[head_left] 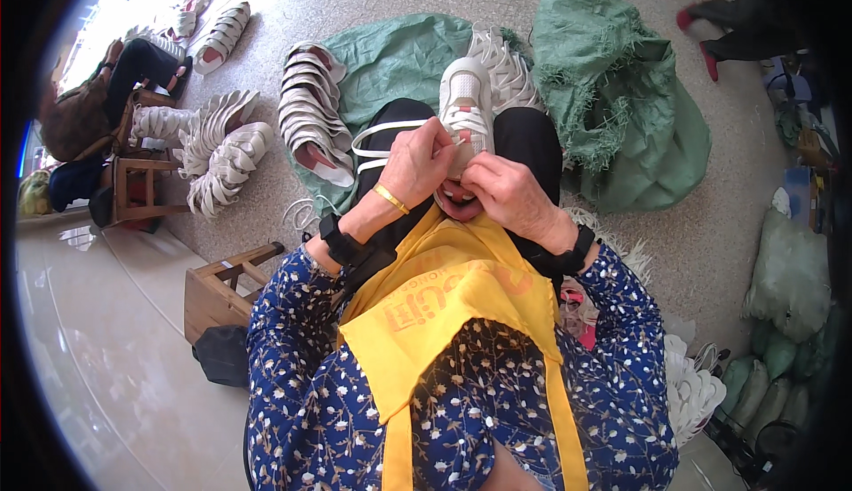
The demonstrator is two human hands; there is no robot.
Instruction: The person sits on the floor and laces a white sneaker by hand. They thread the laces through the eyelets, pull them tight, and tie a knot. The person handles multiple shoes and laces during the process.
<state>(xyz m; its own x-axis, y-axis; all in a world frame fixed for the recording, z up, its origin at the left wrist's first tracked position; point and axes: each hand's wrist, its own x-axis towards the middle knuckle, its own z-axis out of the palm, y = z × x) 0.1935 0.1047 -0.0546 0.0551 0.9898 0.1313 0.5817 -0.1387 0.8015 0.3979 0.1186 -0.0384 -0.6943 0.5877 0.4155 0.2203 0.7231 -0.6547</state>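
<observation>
A white sneaker (465,91) rests between my knees with its toe pointing away and its pinkish-lined opening toward me. White lacing crosses its upper part. My left hand (410,170) is closed in a pinch at the left side of the tongue, and a white shoelace (371,142) loops out to the left from it. On the other side, my right hand (522,196) is closed on the sneaker's edge near the collar. The fingertips hide the exact eyelet and the lace end. A yellow apron (461,287) covers my lap below the shoe.
Stacked shoe uppers (315,109) lie at the left on a green sheet (390,56); more white shoes (501,69) sit just beyond my knees. A green woven sack (612,100) is at the right. Wooden stools (217,291) stand at the left, where another person (133,78) sits.
</observation>
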